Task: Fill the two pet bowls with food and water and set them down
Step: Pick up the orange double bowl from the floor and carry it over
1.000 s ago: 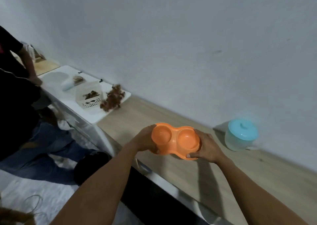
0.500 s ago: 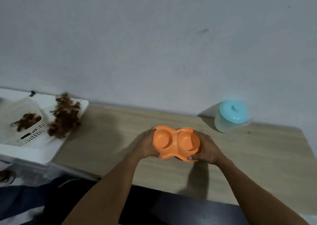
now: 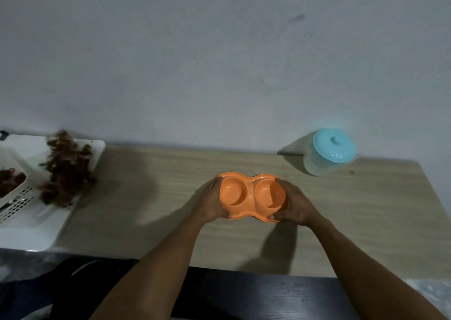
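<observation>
1. An orange double pet bowl (image 3: 252,196), two round wells joined in one moulded piece, sits at the middle of the view over the wooden desk (image 3: 151,188), with its long axis running from 9 to 3 o'clock.
2. The left hand (image 3: 211,201) grips the bowl's 9 o'clock end. Its fingers are curled round the far edge and the thumb lies on the near rim at about 7 o'clock.
3. The right hand (image 3: 297,203) grips the 3 o'clock end the same way, fingers wrapped over the outer edge and thumb on the near rim at about 5 o'clock.
4. Both wells show bare orange plastic.
5. Dark shadows of the forearms and the bowl fall on the desk toward 6 o'clock. I cannot tell whether the bowl's base touches the desk or is held just above it.
6. At about 2 o'clock from the bowl, well apart from it and close to the wall (image 3: 219,63), a pale translucent container (image 3: 314,167) stands upright. It is closed by a light-blue lid (image 3: 334,146) with a small knob.
7. At 9 o'clock a white tray (image 3: 31,231) adjoins the desk's left end. It carries a shaggy brown clump (image 3: 67,170) and, beside that at the frame's edge, a white slotted basket (image 3: 14,202) holding more of the brown stuff.
</observation>
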